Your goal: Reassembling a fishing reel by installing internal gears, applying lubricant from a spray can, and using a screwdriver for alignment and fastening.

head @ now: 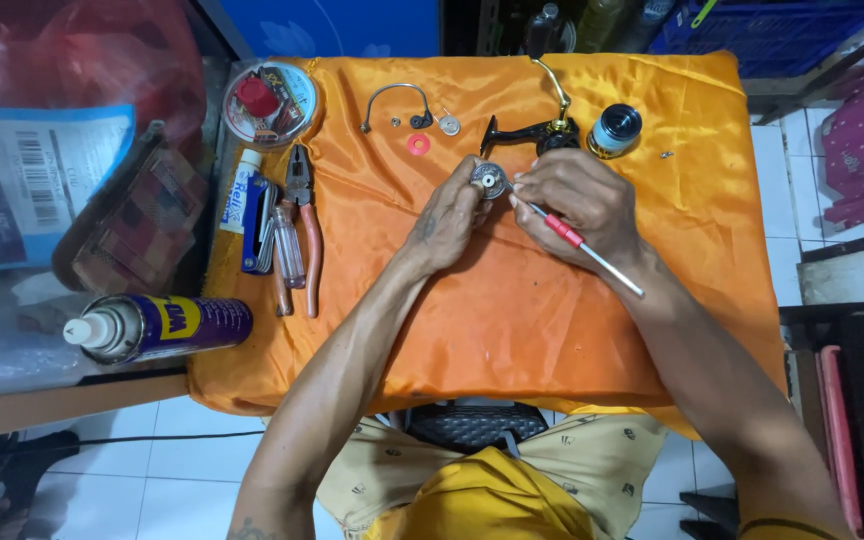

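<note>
orange cloth (512,330) covers the table, everything sits on it. spray can (157,327) lies on its side at 9 o'clock, just off the cloth edge. round clear spool case (270,103) with a red centre at 11 o'clock. below it: white tube (242,190), pliers (304,225) with reddish handles, small clear-handled screwdrivers (287,245), all side by side. black reel body (532,130) with gold handle arm at 12 o'clock, dark spool (614,130) just right of it at 1 o'clock. wire bail arm (392,95) top centre, pink washer (418,144) below it.

left hand (447,220) clamped on a small round metal reel part (489,180), held above cloth centre, slightly toward 12. right hand (582,200) fingers closed around a thin red-banded tool (577,243), shaft trailing out toward 4 o'clock, tip end at the metal part. both hands touching the part, just below the reel body.
</note>
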